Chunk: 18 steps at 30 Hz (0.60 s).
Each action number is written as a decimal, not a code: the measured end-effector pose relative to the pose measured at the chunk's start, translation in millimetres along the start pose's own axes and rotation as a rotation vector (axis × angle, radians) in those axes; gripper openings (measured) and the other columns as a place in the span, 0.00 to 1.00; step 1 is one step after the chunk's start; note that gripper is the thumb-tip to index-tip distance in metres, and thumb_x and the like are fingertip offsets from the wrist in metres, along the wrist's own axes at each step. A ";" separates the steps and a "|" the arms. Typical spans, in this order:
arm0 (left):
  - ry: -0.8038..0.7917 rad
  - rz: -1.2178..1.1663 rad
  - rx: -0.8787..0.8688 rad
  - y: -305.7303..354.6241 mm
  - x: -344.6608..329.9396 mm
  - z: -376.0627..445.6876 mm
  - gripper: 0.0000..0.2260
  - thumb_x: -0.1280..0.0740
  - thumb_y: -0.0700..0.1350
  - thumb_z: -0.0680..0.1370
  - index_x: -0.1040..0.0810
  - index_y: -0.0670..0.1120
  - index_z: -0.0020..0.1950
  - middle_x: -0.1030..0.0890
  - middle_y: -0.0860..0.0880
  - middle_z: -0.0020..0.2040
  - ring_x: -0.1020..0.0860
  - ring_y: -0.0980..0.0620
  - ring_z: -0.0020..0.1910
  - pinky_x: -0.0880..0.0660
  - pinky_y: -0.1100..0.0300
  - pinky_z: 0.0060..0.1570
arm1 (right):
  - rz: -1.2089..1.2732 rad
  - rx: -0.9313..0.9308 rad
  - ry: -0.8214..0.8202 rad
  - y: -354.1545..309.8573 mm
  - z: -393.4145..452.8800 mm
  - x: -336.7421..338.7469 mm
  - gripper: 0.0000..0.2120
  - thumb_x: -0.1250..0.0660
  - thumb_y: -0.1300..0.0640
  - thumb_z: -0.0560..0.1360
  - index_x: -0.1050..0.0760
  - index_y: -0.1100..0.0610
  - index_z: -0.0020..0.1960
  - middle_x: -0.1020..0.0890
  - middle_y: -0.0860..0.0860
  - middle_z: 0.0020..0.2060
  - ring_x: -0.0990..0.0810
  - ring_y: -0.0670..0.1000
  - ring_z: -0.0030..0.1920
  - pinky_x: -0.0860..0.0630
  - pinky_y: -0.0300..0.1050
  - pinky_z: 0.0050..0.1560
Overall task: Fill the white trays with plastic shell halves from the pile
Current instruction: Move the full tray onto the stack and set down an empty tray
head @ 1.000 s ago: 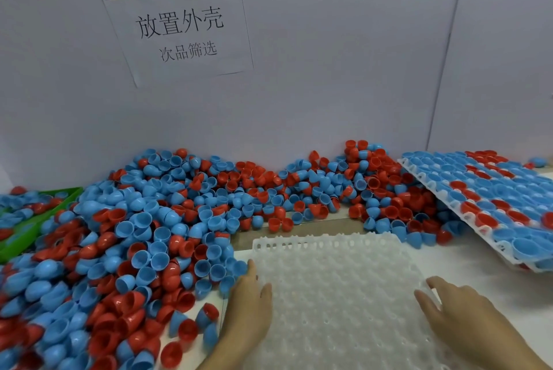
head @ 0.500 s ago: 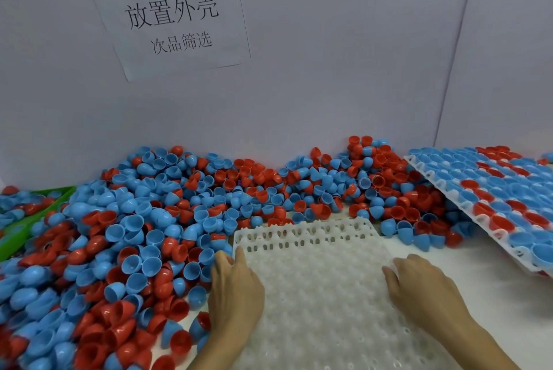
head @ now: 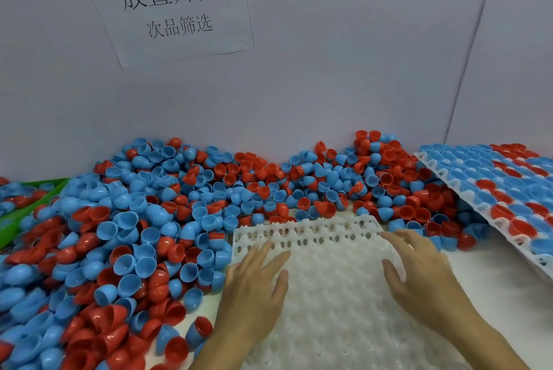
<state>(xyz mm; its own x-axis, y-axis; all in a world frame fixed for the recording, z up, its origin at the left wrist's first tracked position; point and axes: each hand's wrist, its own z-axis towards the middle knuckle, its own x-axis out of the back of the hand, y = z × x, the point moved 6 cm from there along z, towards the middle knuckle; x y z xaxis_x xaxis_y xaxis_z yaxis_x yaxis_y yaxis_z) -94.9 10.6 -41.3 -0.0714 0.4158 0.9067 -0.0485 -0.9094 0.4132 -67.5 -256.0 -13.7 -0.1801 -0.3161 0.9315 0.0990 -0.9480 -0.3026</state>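
The pile (head: 149,235) of red and blue shell halves is heaped from 9 to 12 o'clock. A filled tray (head: 490,190) is leaned at 2 o'clock. The empty white tray (head: 329,280) at 6 o'clock is pressed flat-fingered by the left hand (head: 257,283) and right hand (head: 419,274); nothing is held. Its filling is judged not yet begun.

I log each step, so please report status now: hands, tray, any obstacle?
Left hand and right hand flat on the empty white tray, fingers straight. No shells in it yet. Pile of red and blue shell halves crowds its far and left edges.
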 end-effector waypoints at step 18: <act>-0.004 0.119 -0.027 -1.2 1.3 18.3 0.18 0.51 0.60 0.75 0.28 0.62 0.59 0.31 0.63 0.54 0.36 0.58 0.57 0.51 0.52 0.71 | 0.086 0.218 -0.132 -88.8 64.1 -59.7 0.17 0.48 0.42 0.81 0.30 0.45 0.66 0.28 0.43 0.66 0.35 0.47 0.68 0.42 0.54 0.66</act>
<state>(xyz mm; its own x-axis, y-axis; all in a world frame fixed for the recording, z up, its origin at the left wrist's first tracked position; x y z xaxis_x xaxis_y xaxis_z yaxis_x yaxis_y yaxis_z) -76.7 12.0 -39.1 -0.0747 0.3048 0.9495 -0.0667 -0.9515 0.3002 -2.8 -150.6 -29.6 -0.0342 -0.3738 0.9269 0.3195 -0.8828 -0.3443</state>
